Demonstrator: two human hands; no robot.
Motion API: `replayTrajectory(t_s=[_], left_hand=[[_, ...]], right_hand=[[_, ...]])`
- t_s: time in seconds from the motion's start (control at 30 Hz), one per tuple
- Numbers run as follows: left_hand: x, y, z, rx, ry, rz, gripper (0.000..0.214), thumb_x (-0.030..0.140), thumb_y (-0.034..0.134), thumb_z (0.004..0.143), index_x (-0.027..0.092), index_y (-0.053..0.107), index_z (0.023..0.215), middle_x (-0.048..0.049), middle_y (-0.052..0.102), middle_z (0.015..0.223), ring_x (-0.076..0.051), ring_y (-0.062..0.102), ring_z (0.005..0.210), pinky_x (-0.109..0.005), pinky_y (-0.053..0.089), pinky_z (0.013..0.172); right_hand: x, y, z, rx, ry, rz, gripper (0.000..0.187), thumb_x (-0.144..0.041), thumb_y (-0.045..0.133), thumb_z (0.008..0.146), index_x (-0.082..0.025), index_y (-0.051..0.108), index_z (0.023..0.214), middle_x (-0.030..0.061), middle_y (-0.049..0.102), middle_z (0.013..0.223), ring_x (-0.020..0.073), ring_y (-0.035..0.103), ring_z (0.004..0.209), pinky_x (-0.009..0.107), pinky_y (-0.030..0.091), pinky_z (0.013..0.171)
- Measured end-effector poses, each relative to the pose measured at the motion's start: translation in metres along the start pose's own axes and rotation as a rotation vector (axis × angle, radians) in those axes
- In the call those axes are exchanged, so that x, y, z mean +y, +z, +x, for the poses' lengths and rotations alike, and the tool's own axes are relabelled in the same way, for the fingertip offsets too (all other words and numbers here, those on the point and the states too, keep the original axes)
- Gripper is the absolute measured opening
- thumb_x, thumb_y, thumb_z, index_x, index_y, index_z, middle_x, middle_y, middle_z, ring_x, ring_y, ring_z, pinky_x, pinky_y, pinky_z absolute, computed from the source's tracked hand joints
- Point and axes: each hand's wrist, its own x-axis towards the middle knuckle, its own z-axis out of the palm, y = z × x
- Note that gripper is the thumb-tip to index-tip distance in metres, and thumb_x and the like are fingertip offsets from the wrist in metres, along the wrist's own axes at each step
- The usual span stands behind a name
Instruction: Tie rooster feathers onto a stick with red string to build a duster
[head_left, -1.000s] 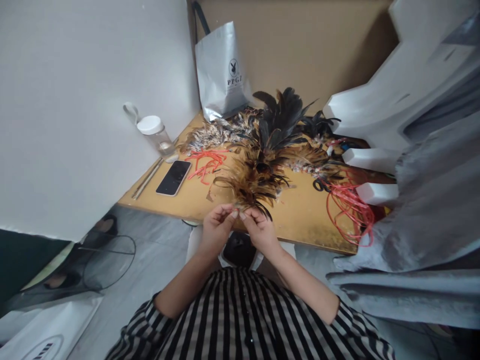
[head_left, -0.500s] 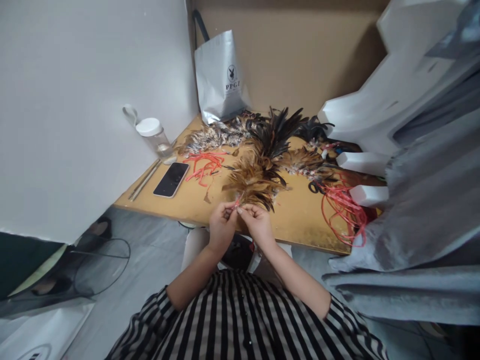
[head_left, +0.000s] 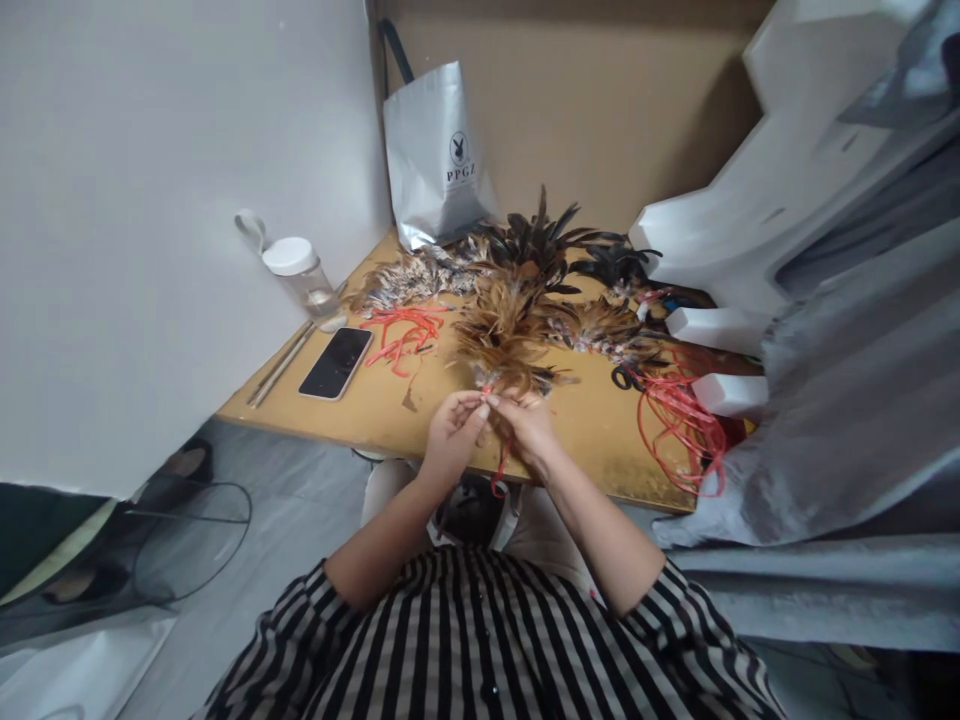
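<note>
Both my hands meet at the near edge of a yellow table (head_left: 375, 405). My left hand (head_left: 452, 437) and my right hand (head_left: 529, 425) are closed, their fingertips pinching the base of a brown feather bundle (head_left: 504, 335) that fans away from me. A red cord (head_left: 499, 470) hangs down between my hands in a loop. Darker black feathers (head_left: 544, 240) stand behind the brown ones.
A black phone (head_left: 335, 362), chopsticks (head_left: 281, 362) and a lidded jar (head_left: 298, 272) lie at the left. Loose red cords (head_left: 401, 330) lie mid-table, and a tangle of red cord (head_left: 679, 425) sits at the right. A silver bag (head_left: 435, 160) leans at the back. White foam blocks (head_left: 731, 392) crowd the right.
The feather bundle has tilted up and away from me. A loop of red cord now hangs below my hands, which stayed together at the table's edge.
</note>
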Motion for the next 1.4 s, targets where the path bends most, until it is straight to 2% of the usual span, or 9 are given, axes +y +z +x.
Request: replayTrajectory(t_s=[0.2, 0.37, 0.5, 0.7, 0.83, 0.93, 1.0, 1.2, 1.4], left_hand=[[0.019, 0.01, 0.036, -0.123, -0.131, -0.284, 0.027, 0.037, 0.065, 0.071, 0.015, 0.054, 0.083, 0.0022, 0.05, 0.062, -0.006, 0.043, 0.048, -0.017, 0.026, 0.04], [0.013, 0.016, 0.049, -0.034, -0.057, -0.21, 0.028, 0.039, 0.065, 0.07, 0.013, 0.057, 0.074, 0.0025, 0.045, 0.057, -0.005, 0.036, 0.048, -0.018, 0.022, 0.041], [0.002, 0.017, 0.051, 0.027, -0.039, -0.19, 0.027, 0.04, 0.062, 0.072, 0.014, 0.056, 0.07, 0.0031, 0.043, 0.055, -0.006, 0.035, 0.049, -0.019, 0.024, 0.043], [-0.005, 0.016, 0.063, -0.016, -0.069, -0.251, 0.025, 0.036, 0.067, 0.069, 0.012, 0.058, 0.069, 0.0022, 0.046, 0.058, -0.005, 0.036, 0.051, -0.018, 0.026, 0.044], [-0.005, 0.011, 0.076, -0.041, -0.169, -0.349, 0.026, 0.029, 0.074, 0.062, 0.01, 0.061, 0.074, -0.001, 0.052, 0.068, -0.004, 0.039, 0.053, -0.016, 0.026, 0.042], [-0.006, 0.002, 0.087, -0.103, -0.255, -0.417, 0.022, 0.021, 0.073, 0.063, 0.01, 0.06, 0.076, -0.0015, 0.051, 0.071, -0.003, 0.039, 0.053, -0.013, 0.026, 0.039], [-0.008, -0.006, 0.092, -0.129, -0.328, -0.469, 0.016, 0.017, 0.07, 0.067, 0.01, 0.058, 0.075, -0.0002, 0.048, 0.069, -0.002, 0.037, 0.052, -0.011, 0.026, 0.038], [-0.013, -0.02, 0.095, -0.125, -0.515, -0.692, 0.004, 0.009, 0.053, 0.081, 0.011, 0.052, 0.078, 0.0016, 0.04, 0.068, 0.0, 0.036, 0.048, -0.005, 0.025, 0.036], [-0.014, -0.016, 0.093, -0.14, -0.598, -0.811, 0.013, 0.006, 0.041, 0.087, 0.011, 0.05, 0.079, 0.0008, 0.04, 0.068, 0.0, 0.039, 0.048, -0.004, 0.025, 0.035]], right_hand=[[-0.033, -0.005, 0.022, -0.212, -0.014, -0.02, 0.032, -0.045, 0.074, 0.059, -0.016, 0.062, 0.068, -0.0001, 0.059, 0.052, 0.0103, 0.047, 0.043, 0.024, 0.037, 0.043], [-0.04, -0.002, 0.032, -0.306, -0.079, 0.042, 0.027, -0.042, 0.072, 0.063, -0.017, 0.062, 0.064, 0.001, 0.062, 0.057, 0.0135, 0.054, 0.049, 0.029, 0.045, 0.054], [-0.028, -0.004, 0.042, -0.253, -0.085, 0.052, 0.026, -0.04, 0.074, 0.06, -0.018, 0.061, 0.066, -0.0008, 0.062, 0.057, 0.0147, 0.058, 0.055, 0.029, 0.047, 0.06], [-0.013, -0.012, 0.06, -0.138, -0.102, 0.093, 0.029, -0.036, 0.078, 0.055, -0.018, 0.058, 0.065, -0.0015, 0.064, 0.063, 0.0121, 0.057, 0.058, 0.026, 0.044, 0.063], [-0.015, -0.021, 0.063, -0.095, -0.11, 0.022, 0.029, -0.038, 0.076, 0.057, -0.017, 0.059, 0.069, -0.004, 0.059, 0.055, 0.0079, 0.048, 0.048, 0.021, 0.036, 0.05], [-0.02, -0.032, 0.061, -0.095, -0.062, -0.083, 0.029, -0.043, 0.07, 0.064, -0.017, 0.059, 0.067, -0.007, 0.049, 0.044, 0.0046, 0.031, 0.036, 0.02, 0.019, 0.039], [-0.024, -0.04, 0.059, -0.116, -0.021, -0.166, 0.03, -0.044, 0.067, 0.066, -0.015, 0.059, 0.064, -0.0054, 0.05, 0.044, 0.004, 0.028, 0.035, 0.02, 0.016, 0.038], [-0.037, -0.078, 0.046, 0.003, 0.036, -0.324, 0.037, -0.05, 0.064, 0.066, -0.014, 0.062, 0.063, 0.0021, 0.06, 0.054, 0.0073, 0.043, 0.043, 0.02, 0.029, 0.043], [-0.043, -0.125, 0.034, 0.188, -0.081, -0.883, 0.038, -0.048, 0.058, 0.069, -0.013, 0.059, 0.054, 0.0007, 0.055, 0.049, 0.0095, 0.043, 0.047, 0.023, 0.031, 0.049]])
